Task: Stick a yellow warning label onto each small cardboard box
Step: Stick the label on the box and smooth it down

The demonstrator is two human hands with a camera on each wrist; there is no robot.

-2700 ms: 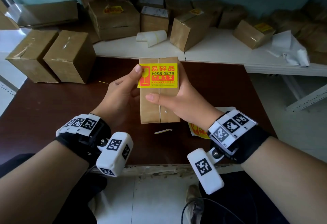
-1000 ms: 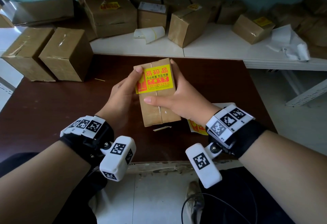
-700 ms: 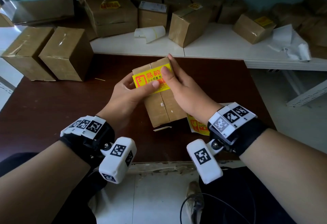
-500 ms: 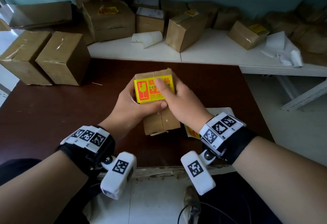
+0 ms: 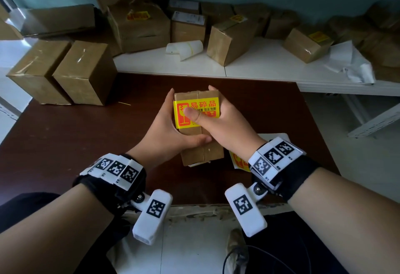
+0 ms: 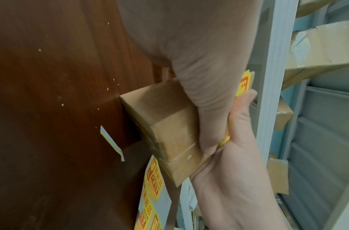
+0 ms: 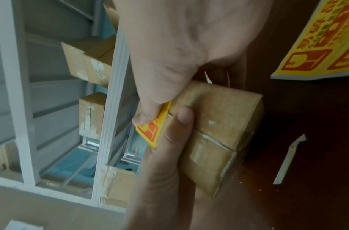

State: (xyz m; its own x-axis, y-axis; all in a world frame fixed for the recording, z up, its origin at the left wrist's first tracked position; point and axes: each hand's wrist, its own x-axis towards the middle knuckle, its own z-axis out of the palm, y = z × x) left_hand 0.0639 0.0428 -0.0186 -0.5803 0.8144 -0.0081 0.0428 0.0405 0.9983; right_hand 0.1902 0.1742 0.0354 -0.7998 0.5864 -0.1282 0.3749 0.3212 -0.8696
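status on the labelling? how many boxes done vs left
Done: at least three shelf boxes show yellow labels, e.g. one. In hand: left hand holds the small box while the right hand's thumb presses its label flat. Left: two unlabelled boxes at the table's far left; sheet of labels waits.

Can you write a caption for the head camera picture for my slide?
Two hands hold a small cardboard box while the right thumb presses a yellow warning label flat.
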